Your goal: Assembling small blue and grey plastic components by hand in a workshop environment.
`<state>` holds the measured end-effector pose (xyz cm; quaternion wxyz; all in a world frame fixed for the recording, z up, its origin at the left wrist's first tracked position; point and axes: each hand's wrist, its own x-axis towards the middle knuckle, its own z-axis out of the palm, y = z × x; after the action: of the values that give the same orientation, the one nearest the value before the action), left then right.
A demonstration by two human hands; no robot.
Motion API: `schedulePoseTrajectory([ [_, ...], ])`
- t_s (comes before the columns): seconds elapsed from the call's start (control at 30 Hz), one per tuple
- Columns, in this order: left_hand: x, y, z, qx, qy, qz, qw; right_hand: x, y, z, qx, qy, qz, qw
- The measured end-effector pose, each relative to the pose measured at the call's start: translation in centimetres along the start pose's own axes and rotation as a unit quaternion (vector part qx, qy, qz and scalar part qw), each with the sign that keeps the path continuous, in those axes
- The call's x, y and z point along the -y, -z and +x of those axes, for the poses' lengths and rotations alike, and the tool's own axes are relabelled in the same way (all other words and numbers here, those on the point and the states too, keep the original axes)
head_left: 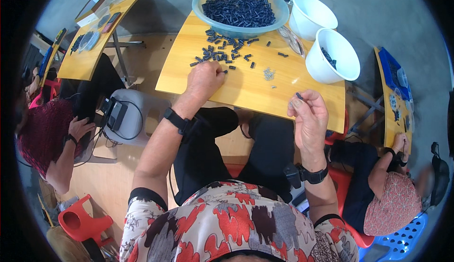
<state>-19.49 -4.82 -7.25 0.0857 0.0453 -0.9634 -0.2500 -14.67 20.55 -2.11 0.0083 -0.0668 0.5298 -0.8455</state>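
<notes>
My left hand (206, 78) is closed at the near left of the yellow table (177, 75), next to a loose scatter of small dark plastic pieces (218, 54). A small dark piece (225, 71) shows at its fingertips. Over the table's near right edge, my right hand (310, 113) pinches another dark piece (299, 95) between thumb and fingers. Between the hands lies a little heap of small silvery metal bits (269, 74), too small to name. A large translucent bowl (201, 14), heaped with dark pieces, stands at the far side.
Two white buckets (316, 18) stand at the far right; the nearer bucket (324, 68) contains some dark pieces. A clear plastic bag (292, 42) lies beside them. Other people sit at tables on both sides. A grey stool (127, 115) with black cables stands at left, near a red chair (87, 219).
</notes>
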Motion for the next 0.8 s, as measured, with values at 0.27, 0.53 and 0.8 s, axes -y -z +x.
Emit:
schedulePoseTrajectory([
  [0.27, -3.0, 2.6, -6.0, 0.082, 0.02, -0.42, 0.904, -1.0, -0.8, -0.9, 0.013, -0.021, -0.042, 0.999],
  [0.53, -5.9, 4.7, -11.0, 0.17, 0.023, -0.542, 0.822, -1.6, -3.2, -2.9, 0.1, -0.037, -0.117, 0.987],
  [0.8, -5.6, 4.5, -13.1, 0.168, -0.011, -0.509, 0.844, -0.9, -4.2, -4.7, 0.139, -0.033, -0.143, 0.979],
])
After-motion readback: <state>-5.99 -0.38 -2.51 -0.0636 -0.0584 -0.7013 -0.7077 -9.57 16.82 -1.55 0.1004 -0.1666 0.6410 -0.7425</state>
